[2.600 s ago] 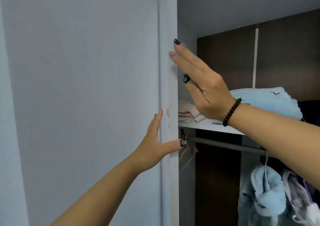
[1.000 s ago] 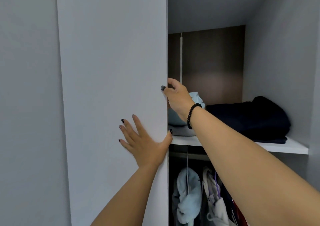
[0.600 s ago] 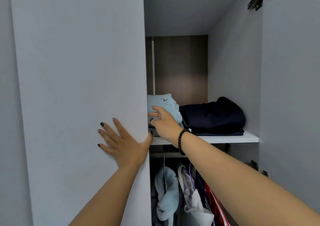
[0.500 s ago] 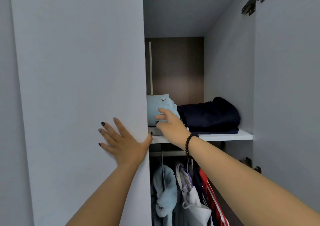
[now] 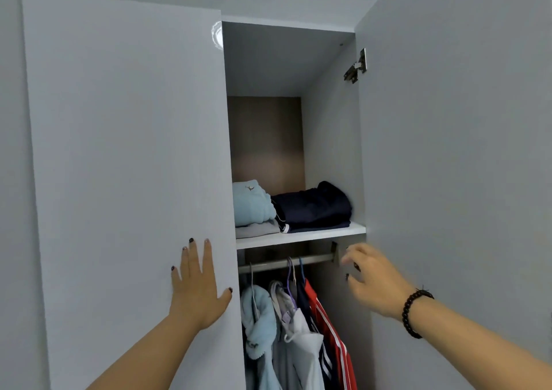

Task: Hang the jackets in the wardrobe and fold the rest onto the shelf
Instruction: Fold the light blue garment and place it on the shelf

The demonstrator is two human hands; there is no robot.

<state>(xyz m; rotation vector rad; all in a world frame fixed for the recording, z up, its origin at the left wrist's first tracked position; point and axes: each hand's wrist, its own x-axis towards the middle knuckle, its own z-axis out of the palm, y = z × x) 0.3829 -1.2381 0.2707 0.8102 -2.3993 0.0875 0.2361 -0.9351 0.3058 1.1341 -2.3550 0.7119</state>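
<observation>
The left hand (image 5: 198, 291) lay flat with fingers spread on the left door (image 5: 128, 165), left of the shelf (image 5: 300, 235). On the shelf sat a folded light blue top (image 5: 252, 203) beside dark folded clothes (image 5: 313, 207). Jackets (image 5: 298, 336) hung from the rail (image 5: 286, 262) below it. Right of the shelf, the right hand (image 5: 373, 279) hovered with loosely curled fingers, holding nothing.

Left hand (image 5: 199, 288) flat on wardrobe door (image 5: 128, 165) — right hand (image 5: 372, 282) beside rail (image 5: 286, 261)

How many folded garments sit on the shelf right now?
3 visible: light blue one at left atop a grey one, navy one at right. The left door may hide more.
</observation>
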